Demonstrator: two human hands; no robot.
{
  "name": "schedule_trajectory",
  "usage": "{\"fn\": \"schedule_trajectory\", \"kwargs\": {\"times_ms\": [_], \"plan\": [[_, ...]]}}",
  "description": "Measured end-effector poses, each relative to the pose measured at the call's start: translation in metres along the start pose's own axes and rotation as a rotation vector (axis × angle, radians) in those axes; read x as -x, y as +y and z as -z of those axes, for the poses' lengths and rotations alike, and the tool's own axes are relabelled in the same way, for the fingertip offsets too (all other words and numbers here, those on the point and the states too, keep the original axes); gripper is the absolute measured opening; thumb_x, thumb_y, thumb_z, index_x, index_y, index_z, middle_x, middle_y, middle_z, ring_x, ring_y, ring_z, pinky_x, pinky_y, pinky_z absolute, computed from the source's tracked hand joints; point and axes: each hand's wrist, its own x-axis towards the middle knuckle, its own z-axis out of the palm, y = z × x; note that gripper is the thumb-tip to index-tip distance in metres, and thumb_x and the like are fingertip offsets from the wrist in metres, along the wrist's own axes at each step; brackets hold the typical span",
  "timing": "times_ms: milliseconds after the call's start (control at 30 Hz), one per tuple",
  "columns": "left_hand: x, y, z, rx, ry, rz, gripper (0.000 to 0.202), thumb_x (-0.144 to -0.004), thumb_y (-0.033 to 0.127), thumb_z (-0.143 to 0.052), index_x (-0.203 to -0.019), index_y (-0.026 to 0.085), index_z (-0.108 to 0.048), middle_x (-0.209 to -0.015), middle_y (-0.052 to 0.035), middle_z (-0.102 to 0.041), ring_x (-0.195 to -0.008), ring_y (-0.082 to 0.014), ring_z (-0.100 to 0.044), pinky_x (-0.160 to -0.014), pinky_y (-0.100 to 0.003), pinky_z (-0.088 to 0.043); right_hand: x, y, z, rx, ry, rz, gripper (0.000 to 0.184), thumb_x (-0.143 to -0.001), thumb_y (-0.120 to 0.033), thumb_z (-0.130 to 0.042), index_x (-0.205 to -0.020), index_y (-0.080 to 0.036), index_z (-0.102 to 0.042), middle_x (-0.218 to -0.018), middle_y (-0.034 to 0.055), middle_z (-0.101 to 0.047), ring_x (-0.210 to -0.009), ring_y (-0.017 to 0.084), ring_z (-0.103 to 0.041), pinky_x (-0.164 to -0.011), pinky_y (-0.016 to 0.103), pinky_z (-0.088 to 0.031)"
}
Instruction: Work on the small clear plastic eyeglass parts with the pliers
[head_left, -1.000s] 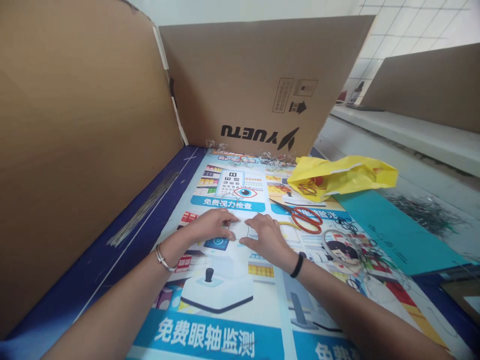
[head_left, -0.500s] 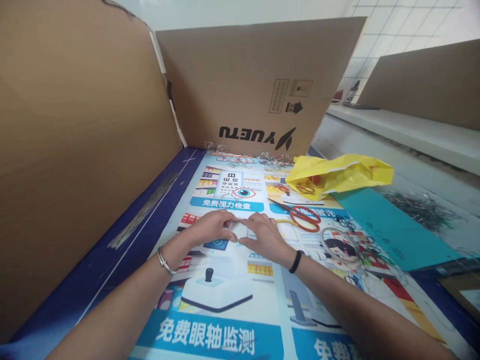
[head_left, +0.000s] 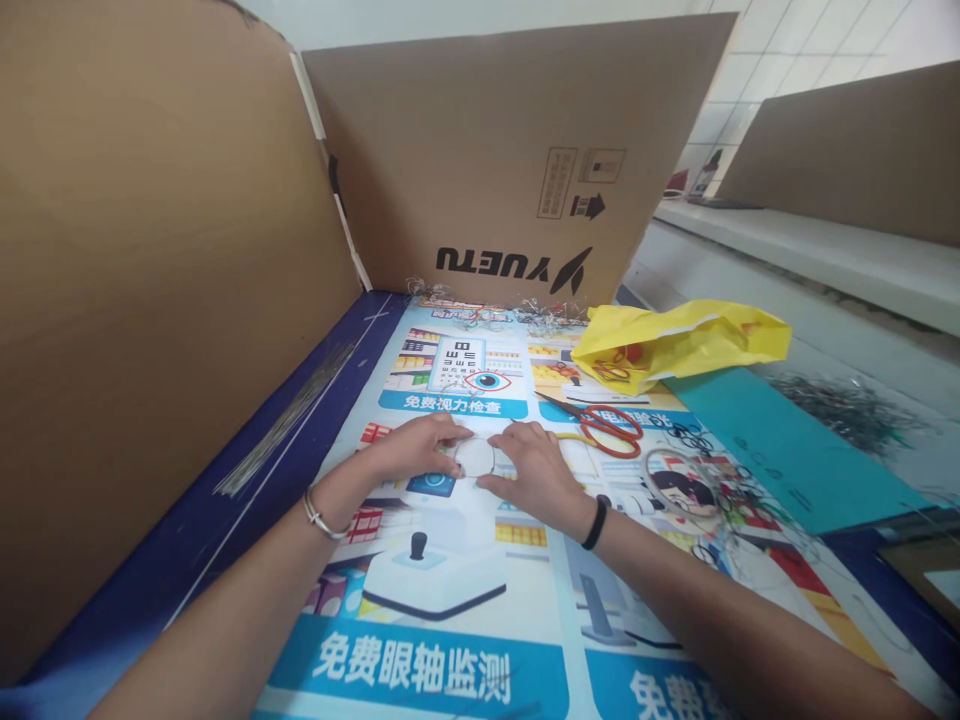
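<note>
Between my two hands is a thin wire loop (head_left: pixel 494 462), roughly round, with a pale area showing inside it. My left hand (head_left: pixel 424 446) pinches its left side with thumb and fingers. On the opposite side, my right hand (head_left: pixel 537 474) grips the loop with thumb below and fingers above. Parts of the wire are hidden behind the fingertips. Just beyond my right hand lie scissors (head_left: pixel 611 430) with orange-red handles, their blades pointing left. A wire coil (head_left: pixel 679 487) rests right of my right hand.
Straight wires (head_left: pixel 285 420) lie along the left. Cardboard panels (head_left: pixel 495 150) stand at the back and left. A yellow bag (head_left: pixel 682 345) sits beyond the scissors, near a teal sheet (head_left: pixel 795 450). Tangled wire scraps (head_left: pixel 847 410) are at right. A printed poster (head_left: pixel 435 630) covers the work surface.
My hands have moved slightly apart, and more of the round loop shows between them. The camera view has shifted a little.
</note>
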Motion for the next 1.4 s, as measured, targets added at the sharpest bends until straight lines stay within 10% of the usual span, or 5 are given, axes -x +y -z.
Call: {"fn": "schedule_trajectory", "kwargs": {"times_ms": [1400], "plan": [[-0.002, 0.017, 0.003, -0.022, 0.022, 0.091, 0.036, -0.064, 0.037, -0.068, -0.093, 0.018, -0.059, -0.079, -0.0006, -0.051, -0.078, -0.0154, -0.047, -0.069, -0.026, -0.037, -0.005, 0.000, -0.001, -0.060, -0.027, 0.029, 0.037, -0.071, -0.043, -0.063, -0.100, -0.021, -0.056, -0.100, 0.0055, -0.054, -0.096, 0.021, -0.042, -0.079, 0.034, -0.029]]}}
